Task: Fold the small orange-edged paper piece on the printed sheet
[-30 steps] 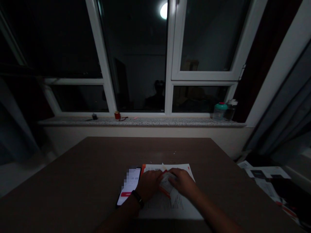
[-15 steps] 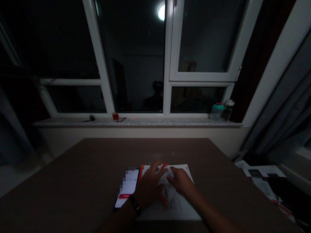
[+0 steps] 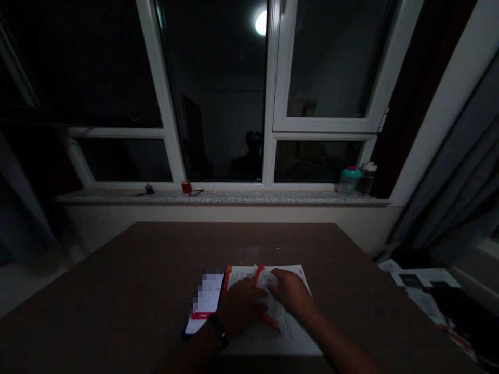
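One left hand (image 3: 244, 306), lower centre of the frame: palm down, fingers loosely bent, over the left side of a creased paper (image 3: 275, 307); any grip is hidden. One right hand (image 3: 289, 290), just right of it: half-curled, thumb and forefinger at the paper's upper right; pinch or mere contact, not discernible. One creased paper, white with orange edging: between the hands, above a printed sheet (image 3: 288, 343) on the brown table (image 3: 125, 296). One lit phone (image 3: 211, 297): just left of the sheet, near the dark wristband (image 3: 218, 331). Risks, as judged: uneven pulling might tear the thin-looking paper; sideways pressure might slide the sheet beneath; a leftward swing of the left forearm might shove the phone.
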Tool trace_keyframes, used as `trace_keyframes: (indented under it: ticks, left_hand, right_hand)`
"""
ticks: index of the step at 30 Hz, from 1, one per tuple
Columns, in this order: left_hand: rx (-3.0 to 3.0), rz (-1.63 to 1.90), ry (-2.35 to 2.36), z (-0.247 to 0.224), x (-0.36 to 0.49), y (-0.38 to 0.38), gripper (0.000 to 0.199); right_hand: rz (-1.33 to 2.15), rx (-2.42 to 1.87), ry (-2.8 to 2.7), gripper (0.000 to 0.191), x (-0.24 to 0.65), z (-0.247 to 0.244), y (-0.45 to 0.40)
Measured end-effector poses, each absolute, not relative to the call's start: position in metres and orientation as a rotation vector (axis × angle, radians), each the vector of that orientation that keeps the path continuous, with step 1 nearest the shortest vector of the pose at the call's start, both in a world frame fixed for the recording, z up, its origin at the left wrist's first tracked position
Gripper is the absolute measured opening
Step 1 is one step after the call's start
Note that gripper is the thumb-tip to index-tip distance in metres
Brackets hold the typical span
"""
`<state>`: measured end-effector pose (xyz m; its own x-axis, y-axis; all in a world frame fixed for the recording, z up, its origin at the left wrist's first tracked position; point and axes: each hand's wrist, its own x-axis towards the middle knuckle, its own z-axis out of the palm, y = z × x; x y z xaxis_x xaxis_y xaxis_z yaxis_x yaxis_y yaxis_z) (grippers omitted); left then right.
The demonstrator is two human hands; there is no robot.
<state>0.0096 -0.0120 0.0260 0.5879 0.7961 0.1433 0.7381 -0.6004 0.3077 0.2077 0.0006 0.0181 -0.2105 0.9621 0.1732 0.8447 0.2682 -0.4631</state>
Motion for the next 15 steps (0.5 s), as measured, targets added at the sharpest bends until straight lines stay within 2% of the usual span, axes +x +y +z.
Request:
trace_keyframes:
  ticks: [11, 13, 15]
  left_hand:
    - [2.609, 0.361, 1.198, 0.0328, 0.0112, -0.0167, 0.034]
    - [2.611, 0.399, 1.196, 0.0292, 0.011, -0.0154, 0.042]
    - [2.626, 0.48, 1.199, 0.0264, 0.0113, -0.0145, 0.058]
  right_hand:
    - [0.35, -1.636, -2.109, 0.023, 0.209, 0.0156, 0.0016]
    - [0.349, -1.622, -2.104, 0.024, 0.2093, 0.0136, 0.0022]
    - [0.343, -1.615, -2.09, 0.025, 0.2098, 0.0111, 0.0027]
